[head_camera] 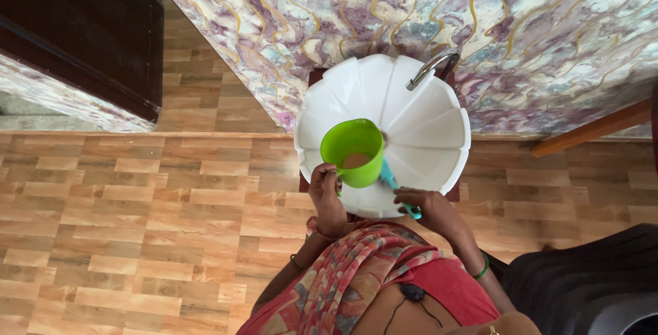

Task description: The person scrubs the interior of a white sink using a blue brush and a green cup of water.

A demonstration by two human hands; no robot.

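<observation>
My left hand [327,194] grips the handle of a bright green plastic jug [351,151] and holds it over the white scalloped wash basin [432,136]. Brownish liquid shows inside the jug. My right hand [428,206] holds a teal-handled brush [392,183] whose upper end disappears behind the jug's right side. Both hands are at the basin's near rim.
A chrome tap [430,67] curves over the basin from the purple marbled wall [356,13]. Wood-pattern tiles cover the floor [137,225]. A dark cabinet [82,33] stands at upper left, a black chair [582,280] at lower right, and a wooden bar [596,129] at right.
</observation>
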